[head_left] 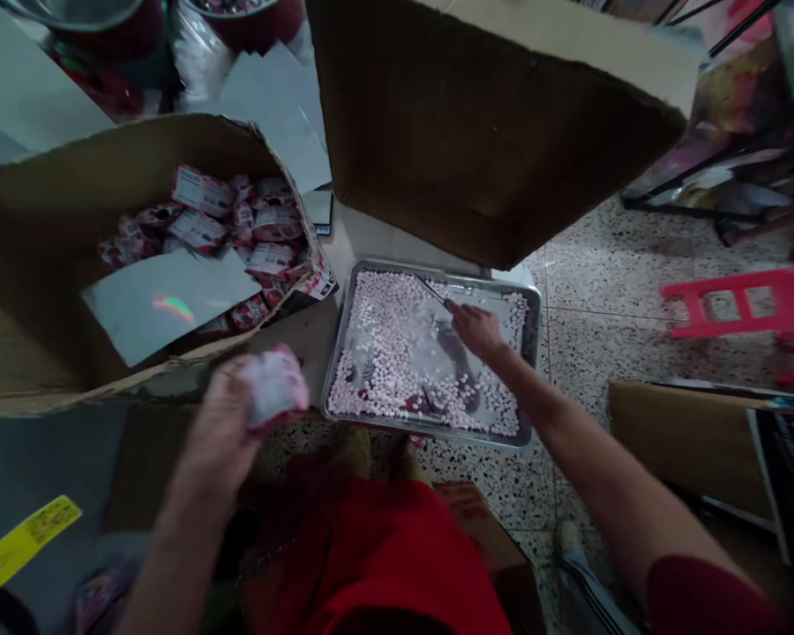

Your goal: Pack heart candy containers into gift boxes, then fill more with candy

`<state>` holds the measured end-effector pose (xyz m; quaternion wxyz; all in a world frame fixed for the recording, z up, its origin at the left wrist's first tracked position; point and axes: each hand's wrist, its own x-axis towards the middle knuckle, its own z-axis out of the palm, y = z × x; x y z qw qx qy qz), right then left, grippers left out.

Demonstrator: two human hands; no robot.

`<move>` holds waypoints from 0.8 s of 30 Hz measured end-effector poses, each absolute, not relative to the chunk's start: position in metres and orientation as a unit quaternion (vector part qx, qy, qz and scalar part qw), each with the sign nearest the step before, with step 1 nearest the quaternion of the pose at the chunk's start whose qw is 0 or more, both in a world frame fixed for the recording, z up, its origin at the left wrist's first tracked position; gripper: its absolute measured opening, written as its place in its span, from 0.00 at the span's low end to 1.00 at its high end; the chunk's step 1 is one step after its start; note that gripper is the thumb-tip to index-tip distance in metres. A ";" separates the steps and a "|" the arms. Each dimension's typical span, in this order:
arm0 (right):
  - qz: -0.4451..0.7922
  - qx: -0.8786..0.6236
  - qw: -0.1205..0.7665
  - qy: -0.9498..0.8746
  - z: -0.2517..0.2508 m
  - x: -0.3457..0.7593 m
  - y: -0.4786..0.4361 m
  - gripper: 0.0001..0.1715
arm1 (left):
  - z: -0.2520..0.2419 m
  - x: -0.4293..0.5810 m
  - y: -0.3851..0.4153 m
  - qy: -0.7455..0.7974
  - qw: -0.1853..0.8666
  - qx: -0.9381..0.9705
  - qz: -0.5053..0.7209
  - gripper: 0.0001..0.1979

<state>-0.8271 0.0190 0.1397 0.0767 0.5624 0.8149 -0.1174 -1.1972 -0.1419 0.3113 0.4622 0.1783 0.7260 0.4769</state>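
Observation:
My left hand (220,414) is closed on a small red-and-white packet (274,385), blurred, in front of the cardboard box at the left. My right hand (476,331) reaches over a shallow metal tray (535,331), its fingers closed around a thin stick-like tool (430,287) whose kind I cannot make out. Many small pale pink pellets (384,339) lie scattered in the tray, densest on its left side. Bare metal shows through near my right hand.
An open cardboard box (33,291) at the left holds several similar packets (202,191) and a white sheet (172,295). Behind the tray rises another large box (490,132). Red buckets (251,26) stand at the back; a pink stool (767,300) is on the speckled floor.

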 end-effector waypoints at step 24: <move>-0.132 0.612 0.151 0.765 0.130 -0.819 -0.050 0.28 | 0.082 -1.126 -0.107 0.723 0.171 0.532 0.406 0.24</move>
